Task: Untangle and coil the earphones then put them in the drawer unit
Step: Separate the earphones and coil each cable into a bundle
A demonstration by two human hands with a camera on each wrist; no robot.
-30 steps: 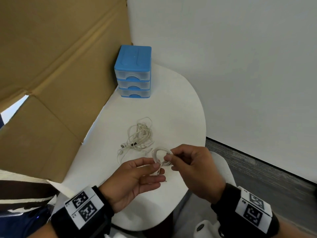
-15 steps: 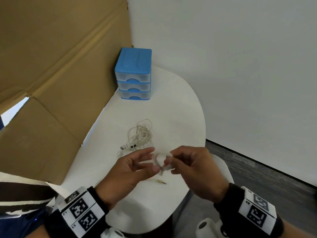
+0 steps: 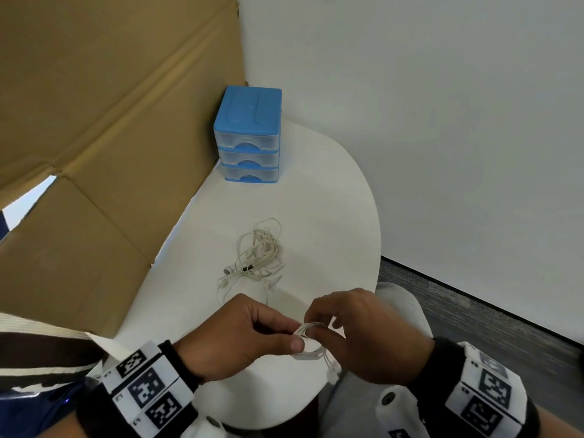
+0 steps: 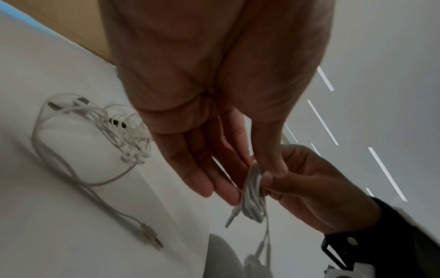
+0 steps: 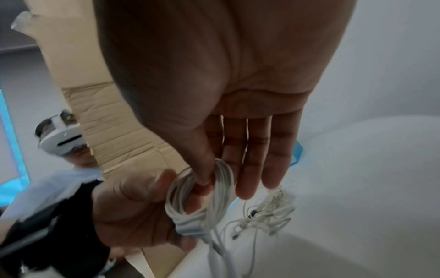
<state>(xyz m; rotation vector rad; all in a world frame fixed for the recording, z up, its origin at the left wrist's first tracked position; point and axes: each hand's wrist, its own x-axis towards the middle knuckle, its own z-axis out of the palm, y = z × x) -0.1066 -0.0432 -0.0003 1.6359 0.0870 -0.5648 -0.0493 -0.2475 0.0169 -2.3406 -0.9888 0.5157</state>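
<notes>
A coiled set of white earphones (image 3: 308,341) hangs over the near edge of the white table (image 3: 331,200). My left hand (image 3: 289,336) pinches one side of the coil (image 4: 253,193) with thumb and fingers. On the other side, my right hand (image 3: 319,327) grips it (image 5: 202,197) between thumb and forefinger. Its plug and earbud ends dangle below. A second, tangled set of earphones (image 3: 257,254) lies loose mid-table, beyond both hands. The blue three-drawer unit (image 3: 248,134) stands at the far end with all drawers closed.
A tall cardboard sheet (image 3: 94,153) walls off the table's left side. A white wall stands to the right. The tangled set's jack plug (image 4: 150,235) lies near the table's front edge. Grey floor (image 3: 474,311) lies beyond the rounded right edge.
Both hands have drawn back toward the near edge with the coil. My left hand has gone from an open palm under the coil to a pinch on it.
</notes>
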